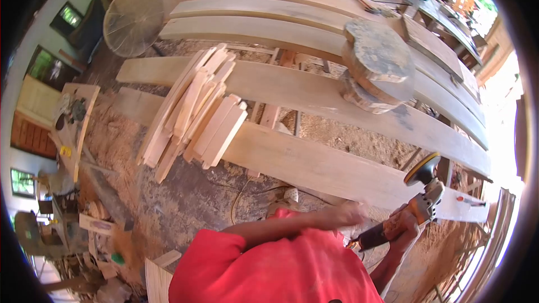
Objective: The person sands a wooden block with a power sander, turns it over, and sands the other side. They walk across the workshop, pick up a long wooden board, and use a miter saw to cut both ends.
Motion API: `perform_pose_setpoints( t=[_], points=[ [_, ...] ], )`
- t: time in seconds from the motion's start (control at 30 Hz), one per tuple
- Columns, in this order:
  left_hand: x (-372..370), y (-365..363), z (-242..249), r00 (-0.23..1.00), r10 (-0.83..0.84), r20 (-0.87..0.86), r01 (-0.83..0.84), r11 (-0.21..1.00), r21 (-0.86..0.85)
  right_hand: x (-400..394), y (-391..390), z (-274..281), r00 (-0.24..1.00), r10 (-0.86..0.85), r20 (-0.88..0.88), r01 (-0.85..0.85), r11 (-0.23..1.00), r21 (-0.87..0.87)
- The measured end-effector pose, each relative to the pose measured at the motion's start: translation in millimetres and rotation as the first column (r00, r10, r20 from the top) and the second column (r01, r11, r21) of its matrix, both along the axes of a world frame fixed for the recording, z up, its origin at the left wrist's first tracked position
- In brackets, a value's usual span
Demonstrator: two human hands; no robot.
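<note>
Wrapping round the body of the angle sander (425, 205), the right hand (405, 225) has a secure grip behind the tool's head; good control calls for a firm wrist there, since a spinning pad would tug sideways. The left hand (345, 215) is blurred beside it, fingers apparently curled, and I cannot tell whether it holds anything; bringing it to the tool would steady the weight, provided it keeps well away from the pad. The yellow-edged sanding pad (422, 169) is tilted over the right-hand end of the nearest plank (314, 163), though contact is unclear; laying it nearly flat, with light, even pressure, should avoid gouges. Farther out, the stacked wood slabs (379, 59) sit on the next plank and the bundle of wooden strips (193, 109) lies across the planks' left part, so sweeps need to stay clear of both.
</note>
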State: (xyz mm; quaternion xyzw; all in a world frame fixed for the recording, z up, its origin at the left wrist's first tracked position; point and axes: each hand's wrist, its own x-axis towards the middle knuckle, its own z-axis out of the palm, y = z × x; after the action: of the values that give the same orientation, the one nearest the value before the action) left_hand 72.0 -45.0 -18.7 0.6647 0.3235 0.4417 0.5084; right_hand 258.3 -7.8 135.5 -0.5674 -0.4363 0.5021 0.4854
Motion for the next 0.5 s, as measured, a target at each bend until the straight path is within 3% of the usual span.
perform_pose_setpoints(
  t=[0.07,0.1,0.13,0.17,0.2,0.27,0.3,0.37,0.5],
  points=[
    [52.2,-18.2,57.8,0.878,-0.154,0.453,0.345,0.861,-0.375,-1.5,-2.9,-0.7,0.938,-0.225,-0.265,0.239,0.971,0.023],
    [55.9,-11.5,60.2,0.893,-0.237,0.382,0.399,0.811,-0.429,41.9,-6.0,-19.8,0.964,-0.062,-0.260,0.061,0.998,-0.014],
    [58.2,-0.8,63.4,0.888,-0.340,0.308,0.454,0.753,-0.476,50.5,-11.7,-23.0,0.958,-0.053,-0.283,0.056,0.998,0.003],
    [54.1,5.0,66.4,0.838,-0.402,0.369,0.541,0.702,-0.464,41.9,-22.7,-19.4,0.962,-0.191,-0.194,0.199,0.980,0.025],
    [52.4,7.5,61.6,0.866,-0.398,0.303,0.500,0.723,-0.477,42.1,-23.9,-34.1,0.931,-0.285,-0.228,0.290,0.957,-0.011],
    [51.8,2.9,58.1,0.877,-0.424,0.225,0.467,0.646,-0.604,33.4,-36.8,-32.8,0.934,-0.349,-0.081,0.344,0.937,-0.065],
    [52.4,-1.4,52.0,0.829,-0.512,0.226,0.535,0.605,-0.589,30.2,-39.2,-22.8,0.968,-0.249,0.027,0.250,0.968,-0.020],
    [51.0,-11.2,34.1,0.782,-0.522,0.339,0.585,0.428,-0.689,15.2,-49.7,-16.4,0.952,-0.306,-0.018,0.304,0.950,-0.077],
    [53.9,-24.2,19.8,0.723,-0.605,0.334,0.633,0.387,-0.670,14.3,-60.4,-14.9,0.949,-0.311,0.041,0.314,0.940,-0.135]
  ],
)
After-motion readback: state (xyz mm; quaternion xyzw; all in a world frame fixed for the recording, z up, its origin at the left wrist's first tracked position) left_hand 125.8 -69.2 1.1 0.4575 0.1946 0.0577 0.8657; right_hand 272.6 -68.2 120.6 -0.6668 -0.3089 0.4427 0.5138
